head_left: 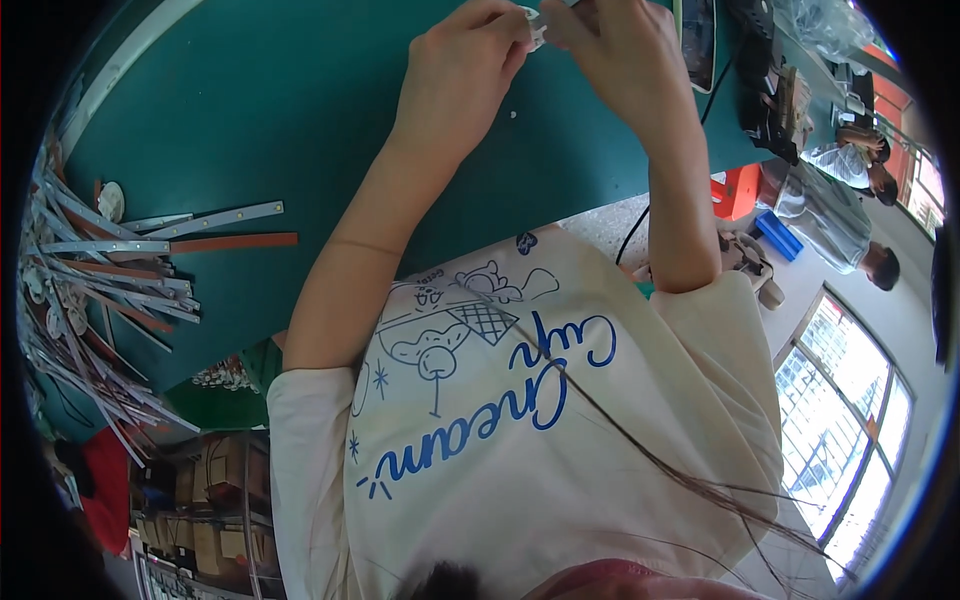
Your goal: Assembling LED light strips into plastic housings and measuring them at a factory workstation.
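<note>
Sm. white pc. (537, 30), irreg. edge, partly hidden, pinched in L hand (462, 75), R hand (628, 58) right at it, over green counter (250, 110); full shape/tilt unclear.

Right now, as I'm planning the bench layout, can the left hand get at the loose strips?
Probably yes: nothing seems to lie between the left hand and the strips but green tabletop. It appears to hold a small white piece, so it may need to let go first.

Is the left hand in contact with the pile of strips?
Apart. The head view shows green tabletop between the left hand and the pile of strips.
</note>
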The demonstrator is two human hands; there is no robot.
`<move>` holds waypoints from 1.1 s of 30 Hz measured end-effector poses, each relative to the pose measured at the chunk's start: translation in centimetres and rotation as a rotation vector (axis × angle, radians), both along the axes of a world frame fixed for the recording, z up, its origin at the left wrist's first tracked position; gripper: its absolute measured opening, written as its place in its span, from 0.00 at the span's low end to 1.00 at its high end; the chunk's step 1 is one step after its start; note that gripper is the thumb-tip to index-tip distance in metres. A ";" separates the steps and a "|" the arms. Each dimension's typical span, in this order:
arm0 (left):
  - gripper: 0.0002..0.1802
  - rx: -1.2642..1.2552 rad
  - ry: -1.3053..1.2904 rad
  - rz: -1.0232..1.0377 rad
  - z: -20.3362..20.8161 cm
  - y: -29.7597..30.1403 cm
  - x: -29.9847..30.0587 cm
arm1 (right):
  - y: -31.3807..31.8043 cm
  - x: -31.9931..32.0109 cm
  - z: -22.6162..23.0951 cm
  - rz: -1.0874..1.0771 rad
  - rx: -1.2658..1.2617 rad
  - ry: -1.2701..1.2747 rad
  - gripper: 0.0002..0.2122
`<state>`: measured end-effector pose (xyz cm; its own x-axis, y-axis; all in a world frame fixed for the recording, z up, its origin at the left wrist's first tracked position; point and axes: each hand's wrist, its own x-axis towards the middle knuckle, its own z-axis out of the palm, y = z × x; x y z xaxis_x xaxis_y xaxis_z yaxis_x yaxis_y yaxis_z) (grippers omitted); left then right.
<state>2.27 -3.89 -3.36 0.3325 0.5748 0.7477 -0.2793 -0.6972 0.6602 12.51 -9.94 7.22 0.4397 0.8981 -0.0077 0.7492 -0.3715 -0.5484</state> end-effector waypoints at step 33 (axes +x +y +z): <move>0.13 -0.155 0.533 -0.072 3.1 0.1 -1.7 | -1.4 -1.7 -0.6 -0.216 0.096 0.071 0.05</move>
<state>0.53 -3.76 -0.26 0.6836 0.6267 0.3741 0.0780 -0.5723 0.8163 10.77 -11.35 6.64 0.6232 0.7813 0.0353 0.6161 -0.4626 -0.6375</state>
